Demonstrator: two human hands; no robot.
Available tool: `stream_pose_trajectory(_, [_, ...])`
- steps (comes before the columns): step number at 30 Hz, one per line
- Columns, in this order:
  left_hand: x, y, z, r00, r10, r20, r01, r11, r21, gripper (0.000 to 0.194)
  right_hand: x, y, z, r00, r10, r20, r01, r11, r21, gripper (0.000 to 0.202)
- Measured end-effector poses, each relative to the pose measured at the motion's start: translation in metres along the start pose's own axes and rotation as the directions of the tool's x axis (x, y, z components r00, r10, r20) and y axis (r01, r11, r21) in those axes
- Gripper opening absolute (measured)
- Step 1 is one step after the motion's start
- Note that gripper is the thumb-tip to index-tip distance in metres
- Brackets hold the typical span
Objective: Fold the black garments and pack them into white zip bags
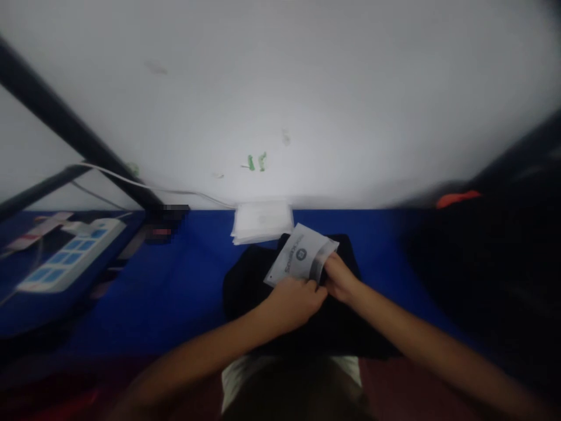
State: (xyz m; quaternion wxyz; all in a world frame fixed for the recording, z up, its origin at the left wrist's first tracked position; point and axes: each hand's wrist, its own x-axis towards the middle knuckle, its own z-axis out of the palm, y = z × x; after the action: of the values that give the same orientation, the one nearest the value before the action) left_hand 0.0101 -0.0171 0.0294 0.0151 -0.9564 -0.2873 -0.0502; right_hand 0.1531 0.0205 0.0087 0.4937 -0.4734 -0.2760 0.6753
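Note:
A pale, printed plastic bag [294, 257] with a dark round logo is tilted between my two hands. My left hand [298, 301] is closed, its fingers curled on the bag's lower edge. My right hand [339, 278] grips the bag's right end; its fingertips are partly covered by the film. Beneath both hands lies dark, folded cloth [249, 283], spread over the front of the blue surface. Whether anything is inside the bag I cannot make out.
A stack of white flat packets [263, 221] sits against the wall. On the left are a power strip [72, 257] with blue sockets, a white cable [175, 191] and a dark metal frame [79, 123]. A large dark mass [495, 263] with an orange patch fills the right side.

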Motion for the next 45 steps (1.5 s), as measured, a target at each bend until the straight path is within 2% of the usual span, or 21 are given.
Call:
stream_pose_trajectory(3, [0.002,0.002,0.004,0.998,0.04,-0.046,-0.039,0.999,0.012,0.006,-0.012,-0.002,0.0,0.996,0.034,0.078,-0.033,0.999,-0.019,0.052])
stream_pose_trajectory(6, [0.003,0.005,0.005,0.988,0.097,-0.118,-0.094,0.995,0.029,0.011,-0.015,0.002,-0.001,0.997,-0.008,0.081,0.015,0.996,-0.087,0.06])
stream_pose_trajectory(8, [0.003,0.007,0.005,0.978,0.135,-0.159,-0.129,0.991,0.046,0.012,-0.013,0.006,0.0,0.997,-0.068,0.026,0.07,0.992,-0.104,0.056])
stream_pose_trajectory(10, [0.002,0.007,0.006,0.964,0.162,-0.213,-0.152,0.986,0.061,0.013,-0.009,0.007,0.001,0.998,-0.064,-0.014,0.063,0.996,-0.064,0.044])
stream_pose_trajectory(12, [0.0,0.005,0.007,0.952,0.15,-0.268,-0.139,0.989,0.06,0.015,-0.007,0.005,-0.001,0.999,0.033,-0.025,-0.033,0.999,0.013,0.027])
stream_pose_trajectory(14, [-0.006,0.0,0.009,0.944,0.121,-0.308,-0.112,0.993,0.05,0.016,-0.006,0.002,-0.007,0.987,0.158,0.02,-0.159,0.985,0.065,0.017])
stream_pose_trajectory(18, [-0.021,-0.01,0.014,0.927,0.128,-0.353,-0.118,0.992,0.049,0.02,-0.008,-0.01,-0.028,0.935,0.317,0.16,-0.314,0.948,-0.041,0.015])
stream_pose_trajectory(21, [-0.029,-0.015,0.016,0.909,0.14,-0.394,-0.133,0.99,0.045,0.022,-0.007,-0.018,-0.041,0.895,0.379,0.235,-0.337,0.92,-0.198,0.023])
stream_pose_trajectory(25, [-0.032,-0.016,0.012,0.888,0.187,-0.419,-0.184,0.982,0.049,0.02,-0.005,-0.018,-0.043,0.891,0.385,0.241,-0.284,0.887,-0.365,0.03])
stream_pose_trajectory(27, [-0.03,-0.014,0.009,0.881,0.212,-0.423,-0.209,0.976,0.054,0.017,-0.005,-0.013,-0.036,0.897,0.38,0.224,-0.297,0.896,-0.331,0.028])
stream_pose_trajectory(32, [-0.026,-0.01,0.005,0.852,0.232,-0.469,-0.235,0.971,0.052,0.019,-0.011,0.006,-0.011,0.958,0.215,0.188,-0.212,0.977,-0.035,0.021])
stream_pose_trajectory(34, [-0.028,-0.012,0.006,0.857,0.221,-0.466,-0.228,0.973,0.042,0.019,-0.015,0.01,-0.007,0.948,0.215,0.234,-0.218,0.976,-0.012,0.02])
stream_pose_trajectory(38, [-0.039,-0.022,0.003,0.881,0.177,-0.44,-0.203,0.979,-0.014,0.015,-0.021,0.003,-0.012,0.886,0.303,0.351,-0.3,0.952,-0.065,0.026])
stream_pose_trajectory(40, [-0.045,-0.026,-0.001,0.889,0.139,-0.437,-0.178,0.983,-0.051,0.014,-0.026,-0.009,-0.02,0.887,0.294,0.356,-0.244,0.953,-0.18,0.026])
stream_pose_trajectory(42, [-0.05,-0.029,-0.007,0.89,0.084,-0.449,-0.139,0.986,-0.092,0.016,-0.034,-0.024,-0.027,0.922,0.175,0.344,-0.014,0.905,-0.424,0.024])
stream_pose_trajectory(43, [-0.052,-0.029,-0.01,0.883,0.055,-0.465,-0.12,0.986,-0.112,0.017,-0.039,-0.03,-0.029,0.932,0.075,0.356,0.151,0.811,-0.566,0.024])
stream_pose_trajectory(44, [-0.052,-0.029,-0.012,0.873,0.026,-0.487,-0.102,0.986,-0.131,0.018,-0.045,-0.036,-0.031,0.919,-0.058,0.389,0.329,0.656,-0.679,0.024])
stream_pose_trajectory(45, [-0.052,-0.029,-0.014,0.862,0.002,-0.508,-0.09,0.985,-0.148,0.019,-0.051,-0.039,-0.032,0.873,-0.17,0.457,0.48,0.469,-0.741,0.025])
